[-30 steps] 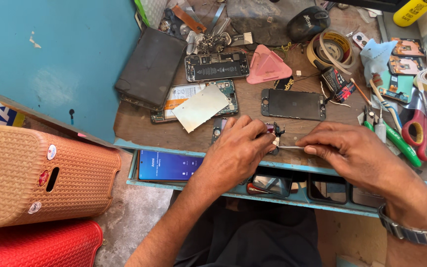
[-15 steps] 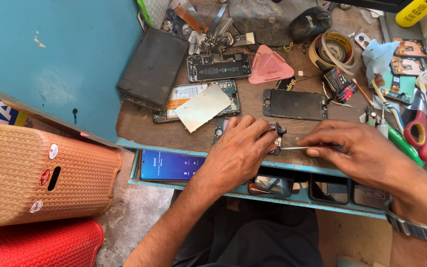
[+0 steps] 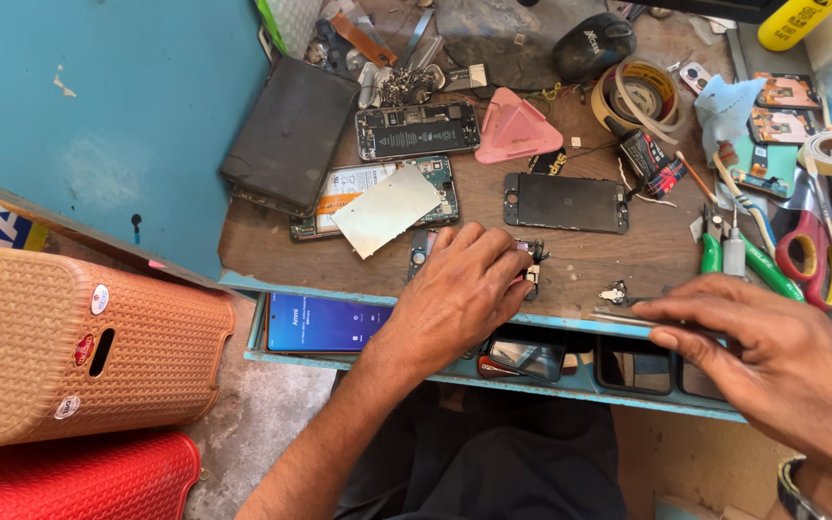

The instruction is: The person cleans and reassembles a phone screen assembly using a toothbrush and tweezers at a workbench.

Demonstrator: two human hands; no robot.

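My left hand (image 3: 459, 289) rests on the wooden workbench (image 3: 609, 258) near its front edge, fingers curled over a small dark phone part (image 3: 532, 260) that is mostly hidden. My right hand (image 3: 763, 356) is lower right, apart from the left. It pinches thin metal tweezers (image 3: 620, 316) that point left along the bench edge. A tiny metal piece (image 3: 614, 293) lies on the bench just above the tweezer tips.
A black phone screen (image 3: 565, 202), an opened phone (image 3: 416, 130), a silver plate (image 3: 387, 209), a pink triangular tool (image 3: 515, 130), tape rolls (image 3: 639, 96), green-handled pliers (image 3: 758, 265) and red scissors (image 3: 811, 255) crowd the bench. A lit phone (image 3: 325, 323) lies on the shelf below. Orange (image 3: 69, 347) and red stools stand left.
My right hand has drawn the tweezers to the right, away from my left hand and the part. The left hand has stayed in place.
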